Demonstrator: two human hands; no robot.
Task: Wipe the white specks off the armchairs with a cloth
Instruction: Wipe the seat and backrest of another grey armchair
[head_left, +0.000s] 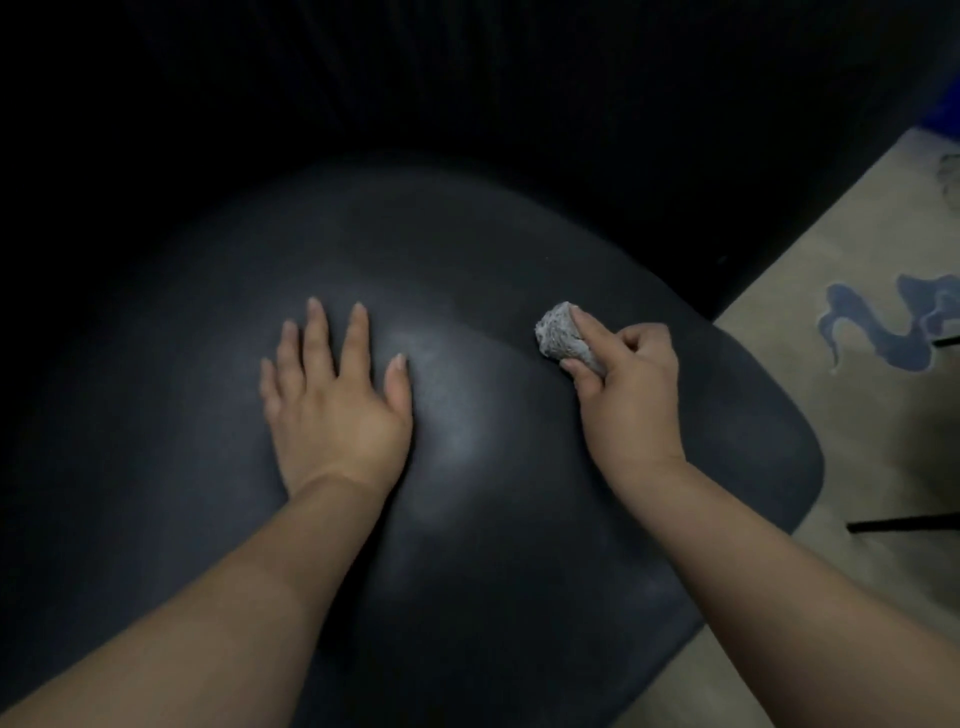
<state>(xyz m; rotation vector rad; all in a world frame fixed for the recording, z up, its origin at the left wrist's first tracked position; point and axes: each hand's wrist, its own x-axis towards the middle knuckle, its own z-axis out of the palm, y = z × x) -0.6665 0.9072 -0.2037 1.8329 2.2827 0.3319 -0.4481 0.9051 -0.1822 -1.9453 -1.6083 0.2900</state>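
Note:
A dark armchair seat cushion (467, 519) fills most of the view, with its dark backrest (467, 104) behind in shadow. My left hand (337, 405) lies flat on the cushion, fingers spread, holding nothing. My right hand (628, 395) grips a small bunched grey cloth (561, 332) and presses it on the cushion toward the right rear, index finger stretched along the cloth. A faint pale sheen shows on the cushion between my hands. No distinct white specks can be made out in this dim light.
A beige rug (857, 364) with a blue pattern lies on the floor to the right of the chair. Two thin dark bars (904, 522) cross the rug near the right edge. The upper part of the view is very dark.

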